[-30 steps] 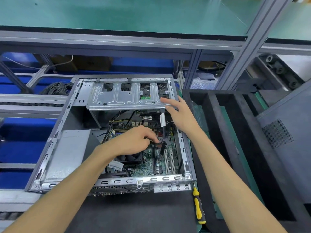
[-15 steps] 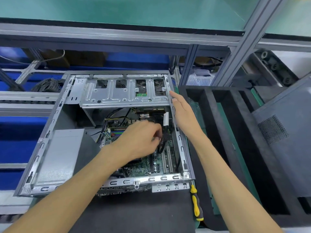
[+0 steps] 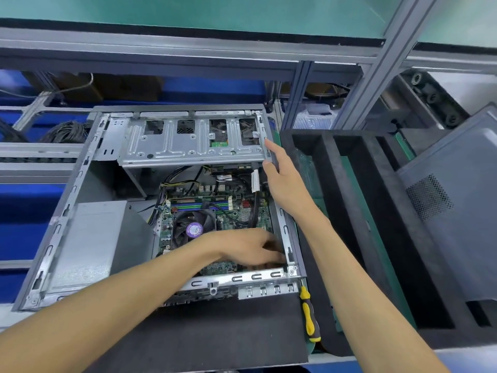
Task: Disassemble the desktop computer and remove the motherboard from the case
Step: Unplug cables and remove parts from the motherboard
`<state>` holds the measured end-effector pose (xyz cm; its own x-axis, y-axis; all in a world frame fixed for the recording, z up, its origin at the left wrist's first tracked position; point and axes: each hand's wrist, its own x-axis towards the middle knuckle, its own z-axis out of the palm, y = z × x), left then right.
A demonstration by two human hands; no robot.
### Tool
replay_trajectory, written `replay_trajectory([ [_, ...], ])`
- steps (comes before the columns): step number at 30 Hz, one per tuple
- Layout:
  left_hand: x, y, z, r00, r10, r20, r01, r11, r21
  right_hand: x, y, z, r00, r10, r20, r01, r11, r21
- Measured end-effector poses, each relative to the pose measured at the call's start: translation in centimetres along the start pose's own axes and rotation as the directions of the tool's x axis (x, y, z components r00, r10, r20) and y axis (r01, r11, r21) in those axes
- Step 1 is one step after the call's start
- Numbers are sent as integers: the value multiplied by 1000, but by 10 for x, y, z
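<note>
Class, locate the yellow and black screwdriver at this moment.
In the head view the screwdriver lies on the dark mat just outside the computer case's near right corner, beside the black foam tray.

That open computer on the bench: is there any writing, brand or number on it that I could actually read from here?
None can be read.
Round purple sticker on the cooler fan: print shows, too blurred.
White tag on a cable by the right hand: too small.
Motherboard markings: too small.
Screwdriver handle: no lettering visible.
</note>
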<state>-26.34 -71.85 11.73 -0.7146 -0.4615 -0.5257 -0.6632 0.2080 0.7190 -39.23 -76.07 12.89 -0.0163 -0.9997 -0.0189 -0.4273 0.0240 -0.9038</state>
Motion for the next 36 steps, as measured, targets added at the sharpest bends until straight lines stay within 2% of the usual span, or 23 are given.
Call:
replay_trajectory([
  [4,3,-2,7,985,94,-145,-87,995,48,0,0,-1,1000,-11,8,11,1000,-9],
  [8,4,-2,10,990,-19,-139,-9,980,-201,-1,2,-1,1000,-10,10,10,1000,-5],
  [16,11,-3,16,980,-5,-201,21,997,75,0,1,-3,999,-13,33,15,998,-56],
  [19,14,-5,17,980,-32,-196,46,997,68,1,0,-3,999,-13,33,16,996,-83],
  [25,22,-9,15,932,-154,-329,120,985,-120,2,2,-1,999,-22,25,24,998,-66],
  [28,22,-6,16,922,-193,-334,134,972,-190,2,3,-1,999,-27,20,28,997,-65],
  [30,18,-3,11,897,-208,-391,110,960,-258,2,3,-1,999,-27,24,29,998,-64],
  [32,13,-7,4,873,-235,-427,45,911,-411,3,3,-1,999,-26,28,28,997,-72],
  [33,8,-9,2,888,-230,-397,41,902,-431,3,3,-1,999,-24,22,26,996,-80],
  [36,-4,-13,5,943,-206,-262,109,934,-341,3,2,0,1000,-24,16,25,996,-81],
])
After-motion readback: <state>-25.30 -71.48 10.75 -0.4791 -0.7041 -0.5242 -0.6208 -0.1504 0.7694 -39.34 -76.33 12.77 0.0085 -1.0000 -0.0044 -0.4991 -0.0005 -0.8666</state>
